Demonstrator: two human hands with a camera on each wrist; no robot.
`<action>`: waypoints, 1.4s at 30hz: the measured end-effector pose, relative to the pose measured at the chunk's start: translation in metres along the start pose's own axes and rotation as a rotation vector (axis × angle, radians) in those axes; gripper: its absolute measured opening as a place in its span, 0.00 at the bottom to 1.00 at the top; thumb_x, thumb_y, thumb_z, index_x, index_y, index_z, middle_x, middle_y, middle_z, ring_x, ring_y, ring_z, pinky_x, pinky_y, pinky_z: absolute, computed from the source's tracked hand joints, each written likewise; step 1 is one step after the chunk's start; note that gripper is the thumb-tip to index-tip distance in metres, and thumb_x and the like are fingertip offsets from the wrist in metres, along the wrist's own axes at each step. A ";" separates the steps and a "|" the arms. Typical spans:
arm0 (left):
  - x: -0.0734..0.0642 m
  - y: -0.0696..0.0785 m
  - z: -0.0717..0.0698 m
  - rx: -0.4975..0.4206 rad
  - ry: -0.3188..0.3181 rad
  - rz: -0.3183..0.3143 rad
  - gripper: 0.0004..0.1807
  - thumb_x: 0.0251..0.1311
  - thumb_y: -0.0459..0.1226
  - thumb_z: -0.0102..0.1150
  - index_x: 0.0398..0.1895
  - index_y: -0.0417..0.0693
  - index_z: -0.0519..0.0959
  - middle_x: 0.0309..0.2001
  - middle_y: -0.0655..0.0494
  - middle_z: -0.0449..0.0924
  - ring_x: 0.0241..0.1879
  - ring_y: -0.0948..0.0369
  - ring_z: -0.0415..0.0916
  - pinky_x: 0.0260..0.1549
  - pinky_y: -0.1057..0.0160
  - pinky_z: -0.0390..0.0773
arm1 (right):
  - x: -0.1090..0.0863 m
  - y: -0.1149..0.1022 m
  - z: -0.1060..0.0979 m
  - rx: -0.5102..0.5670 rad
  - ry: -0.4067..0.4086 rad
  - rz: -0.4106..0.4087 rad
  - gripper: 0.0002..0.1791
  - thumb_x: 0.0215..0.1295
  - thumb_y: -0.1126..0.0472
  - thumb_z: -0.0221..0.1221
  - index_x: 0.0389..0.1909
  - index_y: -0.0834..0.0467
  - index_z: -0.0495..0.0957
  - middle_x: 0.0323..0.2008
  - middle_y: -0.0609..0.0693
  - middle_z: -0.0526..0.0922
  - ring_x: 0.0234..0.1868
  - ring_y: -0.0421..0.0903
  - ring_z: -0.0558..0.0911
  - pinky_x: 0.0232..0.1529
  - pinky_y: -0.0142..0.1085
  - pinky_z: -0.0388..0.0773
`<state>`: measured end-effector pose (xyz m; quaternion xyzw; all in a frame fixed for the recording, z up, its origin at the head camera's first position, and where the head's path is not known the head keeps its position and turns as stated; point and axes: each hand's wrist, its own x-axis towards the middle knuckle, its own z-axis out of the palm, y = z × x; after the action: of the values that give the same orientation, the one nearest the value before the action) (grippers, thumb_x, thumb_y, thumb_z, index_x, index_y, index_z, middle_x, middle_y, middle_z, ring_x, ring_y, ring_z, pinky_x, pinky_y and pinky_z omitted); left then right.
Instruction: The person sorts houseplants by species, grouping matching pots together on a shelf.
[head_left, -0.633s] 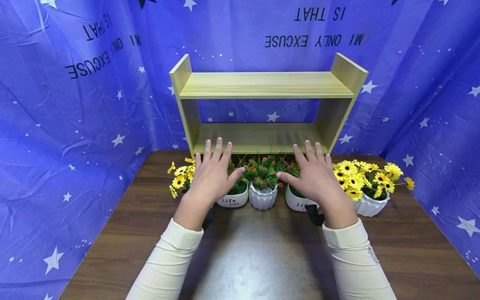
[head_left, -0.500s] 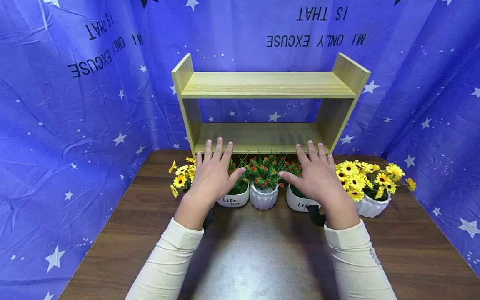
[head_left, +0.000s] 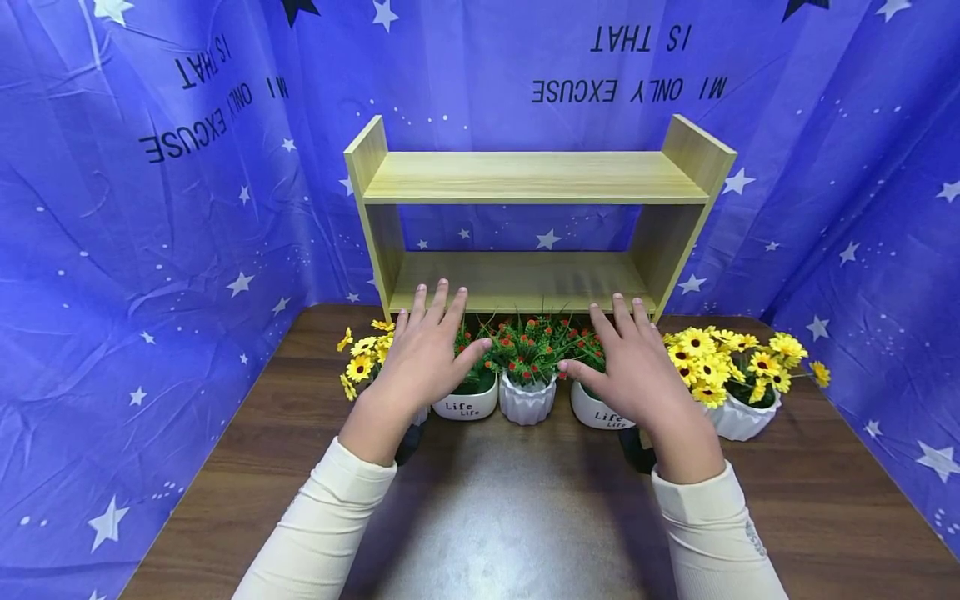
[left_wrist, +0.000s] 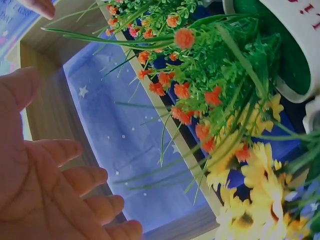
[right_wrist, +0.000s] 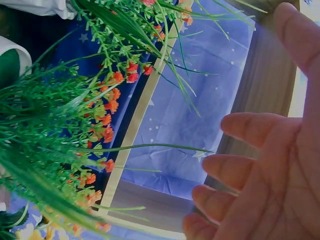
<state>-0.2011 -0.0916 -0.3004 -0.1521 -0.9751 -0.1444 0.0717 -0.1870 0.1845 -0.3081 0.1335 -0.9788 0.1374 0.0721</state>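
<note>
Palm down with spread fingers, my left hand (head_left: 423,358) hovers over the left potted plants and holds nothing. My right hand (head_left: 637,371) is likewise spread above the plants on the right, its grasp empty. Between the hands, a white ribbed pot (head_left: 527,402) bears a plant with red flowers (head_left: 528,350). Either side of it stand a left white "Life" pot (head_left: 467,407) and a right white "Life" pot (head_left: 596,410), each partly hidden by a hand. Yellow flowers (head_left: 360,367) show at far left; others (head_left: 708,367) fill a ribbed pot (head_left: 742,418) at far right.
Behind the plants stands a two-tier wooden shelf (head_left: 536,177) with raised sides. Its lower board (head_left: 517,279) is just beyond the fingertips. A brown wooden table (head_left: 517,517) carries the pots. Blue star-patterned curtains (head_left: 187,250) enclose the back and sides.
My right hand has drawn back slightly toward me, and the left wrist has shifted a little outward. The head view has tilted slightly. The pots and shelf stay in place.
</note>
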 end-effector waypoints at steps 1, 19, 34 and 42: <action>-0.001 -0.001 -0.001 -0.007 -0.008 0.012 0.44 0.70 0.63 0.42 0.80 0.52 0.46 0.80 0.47 0.36 0.77 0.46 0.27 0.70 0.39 0.41 | -0.002 0.000 0.001 0.002 0.009 -0.009 0.54 0.64 0.29 0.53 0.77 0.63 0.52 0.76 0.69 0.42 0.76 0.68 0.38 0.69 0.64 0.42; -0.003 -0.024 -0.060 0.065 0.175 0.260 0.36 0.66 0.52 0.59 0.72 0.44 0.65 0.75 0.40 0.55 0.74 0.42 0.49 0.69 0.41 0.54 | -0.051 0.010 0.032 0.125 0.285 -0.234 0.39 0.59 0.48 0.69 0.66 0.66 0.69 0.68 0.63 0.67 0.68 0.64 0.65 0.61 0.62 0.65; 0.022 -0.045 -0.118 -0.118 0.552 0.266 0.27 0.64 0.41 0.61 0.63 0.35 0.72 0.57 0.38 0.74 0.60 0.43 0.69 0.62 0.47 0.65 | -0.063 0.037 0.059 0.213 0.395 -0.208 0.33 0.54 0.59 0.72 0.59 0.67 0.74 0.59 0.66 0.76 0.61 0.65 0.73 0.57 0.61 0.67; 0.035 -0.053 -0.133 -0.195 0.670 0.201 0.25 0.64 0.39 0.59 0.61 0.34 0.73 0.53 0.37 0.73 0.51 0.47 0.71 0.52 0.48 0.70 | -0.068 0.051 0.067 0.222 0.402 -0.151 0.32 0.55 0.59 0.72 0.58 0.68 0.75 0.58 0.67 0.77 0.60 0.65 0.74 0.57 0.61 0.67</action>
<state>-0.2384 -0.1708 -0.1819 -0.1974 -0.8592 -0.2709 0.3864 -0.1435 0.2286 -0.3967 0.1834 -0.9110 0.2620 0.2603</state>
